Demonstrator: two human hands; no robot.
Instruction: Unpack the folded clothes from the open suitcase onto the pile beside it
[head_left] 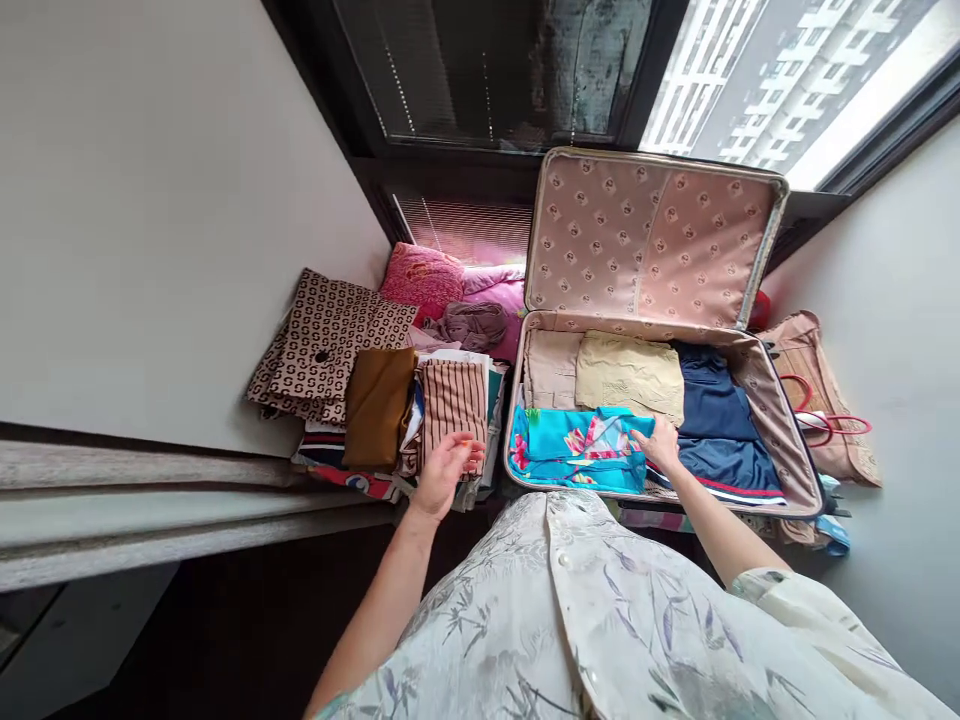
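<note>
Turquoise floral cloth (577, 450) is lying folded in the near left corner of the open suitcase (784, 430), right along its front edge. My right hand (658, 443) is on its right end, fingertips touching, though I honestly can't tell if they're pinching it or just pressing. Left hand (444, 470) has nothing in it that I can see, fingers loose and slightly curled by the striped cloth (454, 395) outside the case's left edge. Progress-wise I'd call it maybe midway: the beige cloth (630, 370) sits flat by the far edge and the navy clothes (712, 420) fill the right side, but the lid (652, 240) is up, and the striped piece and brown cloth (381, 405) are both out on the pile. Whatever's holding the suitcase up is mostly hidden, with more fabric poking out under its front edge. Room's a tight corner: pale walls (150, 200), dark-framed window (757, 90) behind, pink cushion (427, 280) past the pile.
</note>
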